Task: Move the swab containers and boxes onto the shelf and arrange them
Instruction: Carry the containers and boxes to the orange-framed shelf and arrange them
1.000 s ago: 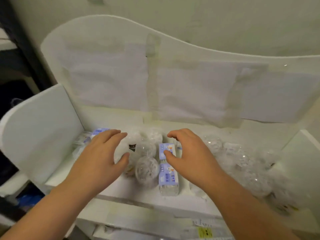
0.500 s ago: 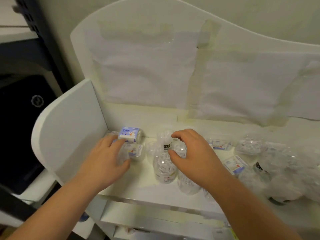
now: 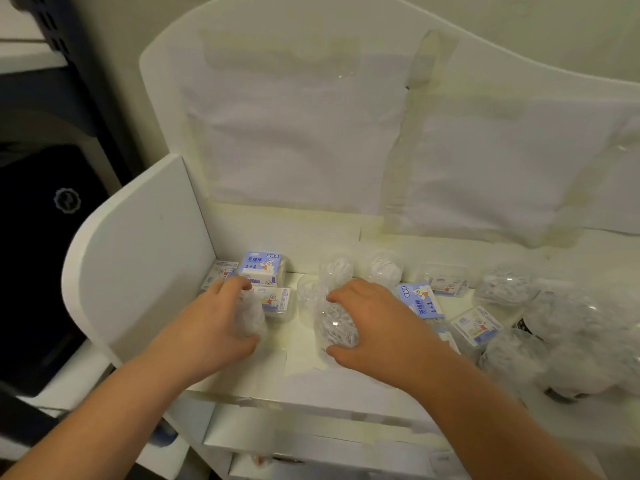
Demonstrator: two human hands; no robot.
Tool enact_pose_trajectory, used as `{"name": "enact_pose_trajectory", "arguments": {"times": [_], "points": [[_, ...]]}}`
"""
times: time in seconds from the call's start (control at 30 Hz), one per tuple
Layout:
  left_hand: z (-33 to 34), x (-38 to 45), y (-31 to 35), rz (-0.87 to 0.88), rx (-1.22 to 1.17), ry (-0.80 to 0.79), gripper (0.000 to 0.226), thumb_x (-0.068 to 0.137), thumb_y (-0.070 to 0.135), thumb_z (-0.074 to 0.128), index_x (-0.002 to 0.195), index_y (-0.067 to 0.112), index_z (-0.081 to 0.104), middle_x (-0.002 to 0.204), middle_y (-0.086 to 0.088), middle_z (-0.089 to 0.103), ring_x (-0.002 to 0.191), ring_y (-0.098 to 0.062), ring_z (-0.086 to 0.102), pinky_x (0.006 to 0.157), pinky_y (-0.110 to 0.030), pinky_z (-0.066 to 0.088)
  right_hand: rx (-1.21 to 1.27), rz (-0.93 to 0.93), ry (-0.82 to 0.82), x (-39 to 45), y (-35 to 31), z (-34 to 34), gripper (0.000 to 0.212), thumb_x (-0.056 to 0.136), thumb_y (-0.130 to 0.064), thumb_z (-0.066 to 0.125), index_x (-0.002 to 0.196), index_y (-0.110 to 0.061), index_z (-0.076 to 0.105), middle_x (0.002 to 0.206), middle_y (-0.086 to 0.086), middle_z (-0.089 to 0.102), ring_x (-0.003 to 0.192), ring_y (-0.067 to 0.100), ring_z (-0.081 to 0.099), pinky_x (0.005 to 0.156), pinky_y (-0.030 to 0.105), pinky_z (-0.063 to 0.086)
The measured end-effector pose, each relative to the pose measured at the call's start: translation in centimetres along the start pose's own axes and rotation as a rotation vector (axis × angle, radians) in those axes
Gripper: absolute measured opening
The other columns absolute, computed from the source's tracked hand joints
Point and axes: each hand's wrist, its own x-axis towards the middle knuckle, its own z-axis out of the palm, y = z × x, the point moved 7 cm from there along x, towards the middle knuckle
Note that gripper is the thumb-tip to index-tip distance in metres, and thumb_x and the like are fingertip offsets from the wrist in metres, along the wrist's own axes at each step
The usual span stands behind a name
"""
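Observation:
On the white shelf (image 3: pixel 298 365), my left hand (image 3: pixel 211 327) curls round a clear swab container (image 3: pixel 251 313) lying near the left wall. My right hand (image 3: pixel 374 323) grips another clear round swab container (image 3: pixel 336 323) in the middle. Blue-and-white boxes (image 3: pixel 263 266) are stacked in the back left corner, one more box (image 3: pixel 277 301) in front of them. Further clear containers (image 3: pixel 337 268) stand behind my right hand.
More blue-labelled boxes (image 3: pixel 420 301) and a heap of clear containers (image 3: pixel 571 327) crowd the right part of the shelf. A white side panel (image 3: pixel 138 258) closes the left end, a taped back panel (image 3: pixel 311 133) the rear. A dark cabinet (image 3: pixel 38 237) stands at left.
Both hands have closed down onto clear containers; the left one shifted from the boxes to a container beside them, and the view has drawn closer to the shelf.

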Motion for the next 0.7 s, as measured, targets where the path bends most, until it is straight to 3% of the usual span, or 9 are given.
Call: {"name": "enact_pose_trajectory", "arguments": {"times": [0.13,0.27,0.43,0.53,0.7], "points": [[-2.4,-1.1,1.3,0.106,-0.187,0.16,0.071,0.062,0.059,0.069,0.126,0.046,0.041,0.118,0.02,0.045,0.1,0.001,0.052,0.086,-0.033,0.048,-0.066,0.001,-0.01,0.1,-0.1,0.1,0.063,0.084,-0.044,0.066,0.141,-0.034,0.04,0.14,-0.013,0.043,0.13,0.011,0.038,0.105,0.032,0.04],[-4.0,-1.7,3.0,0.173,-0.254,0.266,0.07,0.072,0.047,0.075,0.135,0.044,0.044,0.114,0.026,0.044,0.103,0.012,0.046,0.084,-0.023,0.043,-0.063,-0.006,0.022,-0.3,-0.8,-0.5,0.063,0.081,-0.043,0.067,0.139,-0.033,0.043,0.138,-0.014,0.047,0.13,0.011,0.039,0.104,0.034,0.042],[-5.5,-1.9,4.9,0.171,-0.328,0.421,0.071,0.072,0.044,0.076,0.134,0.033,0.045,0.119,0.015,0.048,0.101,-0.004,0.05,0.078,-0.016,0.04,0.187,0.022,0.205,-2.2,-0.8,-4.0,0.061,0.074,-0.047,0.072,0.129,-0.037,0.047,0.123,-0.023,0.047,0.113,0.0,0.048,0.096,0.024,0.044],[-6.2,-1.9,7.3,0.208,-0.355,0.45,0.065,0.074,0.043,0.077,0.13,0.03,0.047,0.119,0.013,0.051,0.1,-0.005,0.05,0.071,-0.009,0.039,0.307,0.055,0.35,-4.2,0.5,-7.0,0.062,0.072,-0.045,0.072,0.128,-0.038,0.045,0.121,-0.024,0.044,0.111,-0.003,0.048,0.094,0.021,0.044],[-6.2,-2.2,13.6,0.29,-0.444,0.433,0.056,0.075,0.043,0.076,0.123,0.036,0.049,0.117,0.013,0.055,0.099,-0.012,0.057,0.076,-0.023,0.042,0.373,0.135,0.57,-9.2,4.4,-11.9,0.063,0.071,-0.042,0.067,0.13,-0.036,0.047,0.121,-0.022,0.046,0.114,-0.004,0.049,0.091,0.017,0.042]]}}
